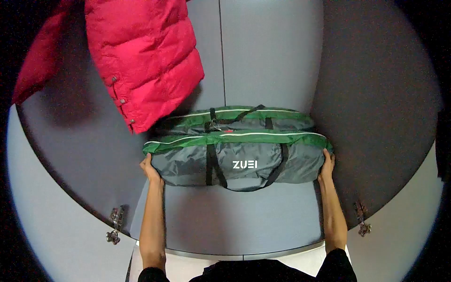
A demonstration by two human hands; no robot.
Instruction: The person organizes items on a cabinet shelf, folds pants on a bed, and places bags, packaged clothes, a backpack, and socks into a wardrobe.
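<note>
Gripping the ZUEI bag (244,157) by both ends, left fingers (147,163) on one side, right fingers (330,163) on the other, I've got it crosswise inside the grey cabinet (272,56), just in front of a second green-and-grey bag (230,115); whether it touches the floor (253,221), I can't tell. Upper left hangs a red quilted jacket (145,61).

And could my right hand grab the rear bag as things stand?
Probably not directly: your right hand is busy at one end of the front bag, which lies between you and the rear bag, though part of its top shows.
</note>
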